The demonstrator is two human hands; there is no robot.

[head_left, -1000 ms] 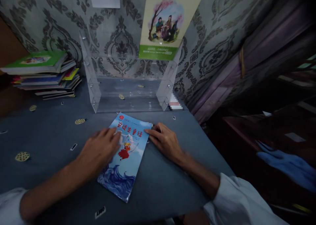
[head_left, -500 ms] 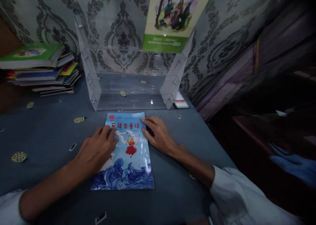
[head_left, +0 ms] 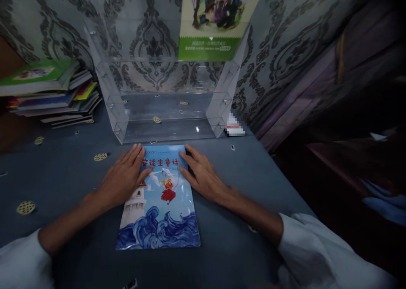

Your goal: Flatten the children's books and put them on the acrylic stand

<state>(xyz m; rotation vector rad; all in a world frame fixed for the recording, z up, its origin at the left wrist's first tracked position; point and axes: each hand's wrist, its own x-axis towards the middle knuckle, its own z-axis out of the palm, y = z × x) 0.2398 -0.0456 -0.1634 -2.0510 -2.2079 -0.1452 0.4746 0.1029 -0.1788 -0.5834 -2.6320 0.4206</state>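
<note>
A blue picture-covered book [head_left: 165, 208] lies flat on the table, with red characters, a figure in a red dress and dark blue waves on its cover. Across its upper left edge rests my left hand [head_left: 123, 175], fingers stretched toward the far edge and thumb over the cover. My right hand [head_left: 203, 175] lies at the upper right edge, its fingers extended and apart, with the tips touching the book's side. Neither hand grips the book.
Behind the book stands a clear acrylic rack [head_left: 165, 130]. A green and cream book [head_left: 212, 48] sits in its upper tier. A stack of books [head_left: 57, 96] is at the left, and a pixelated white item [head_left: 234, 126] is by the rack's right foot. The blue-grey tablecloth [head_left: 237, 183] ends at the right.
My left hand has slid up and outward along the book's left side, its fingers straightening and showing more of the cover. The right hand stays at the right edge. The view has shifted slightly.
</note>
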